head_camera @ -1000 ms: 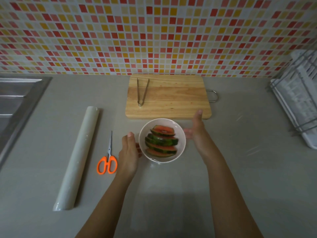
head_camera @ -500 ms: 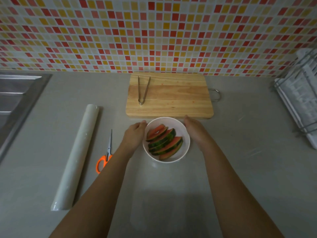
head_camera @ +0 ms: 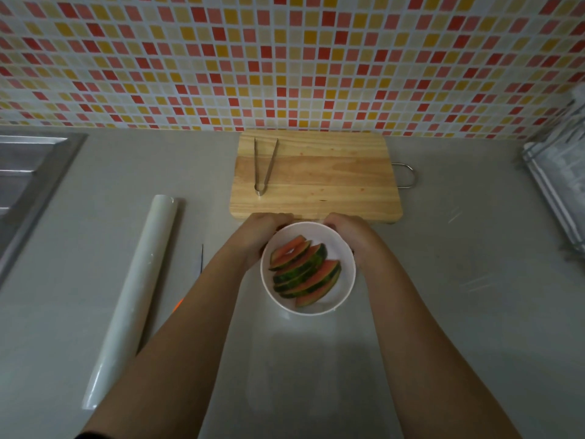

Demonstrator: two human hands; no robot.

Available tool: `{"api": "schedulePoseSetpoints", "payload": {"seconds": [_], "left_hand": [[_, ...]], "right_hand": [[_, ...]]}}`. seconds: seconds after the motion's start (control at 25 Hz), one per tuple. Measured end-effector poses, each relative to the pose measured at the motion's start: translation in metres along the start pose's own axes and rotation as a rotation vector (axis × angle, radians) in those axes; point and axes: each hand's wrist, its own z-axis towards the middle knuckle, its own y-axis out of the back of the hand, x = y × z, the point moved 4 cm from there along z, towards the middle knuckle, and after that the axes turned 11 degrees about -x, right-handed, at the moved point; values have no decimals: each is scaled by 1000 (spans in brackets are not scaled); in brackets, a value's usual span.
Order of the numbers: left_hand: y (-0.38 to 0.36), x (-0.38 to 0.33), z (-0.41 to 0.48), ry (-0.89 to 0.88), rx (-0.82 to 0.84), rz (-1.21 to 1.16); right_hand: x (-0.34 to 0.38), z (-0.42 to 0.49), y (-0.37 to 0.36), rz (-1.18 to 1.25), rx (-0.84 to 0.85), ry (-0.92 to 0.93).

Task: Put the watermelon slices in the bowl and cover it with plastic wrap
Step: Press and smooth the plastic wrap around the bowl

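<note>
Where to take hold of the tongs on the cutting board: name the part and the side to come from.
Take the tongs around the two arms just above the joined bend, coming from above. They lie flat on the cutting board, bend toward the person and tips spread toward the wall, so the narrow near end fits one grip; the left hand is nearer.

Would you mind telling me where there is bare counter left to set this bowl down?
Bare counter lies right of the bowl, between the cutting board and the dish rack. The left is crowded: plastic wrap roll and scissors. Tongs occupy the board's left part; its right part is bare.
</note>
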Motion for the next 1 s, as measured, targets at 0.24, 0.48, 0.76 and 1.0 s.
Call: {"api": "schedulePoseSetpoints", "payload": {"seconds": [0.24, 0.48, 0.76, 1.0], "left_hand": [[-4, -2, 5, 0, 17, -48], [-10, -2, 4, -94, -140, 12], [-9, 6, 4, 11, -211, -90], [-15, -6, 5, 94, -176, -211]], "right_hand": [[-1, 4, -6, 41, -14, 15], [-5, 7, -6, 249, -64, 27], [-14, 9, -7, 347, -146, 21], [-14, 23, -15, 125, -69, -29]]}}
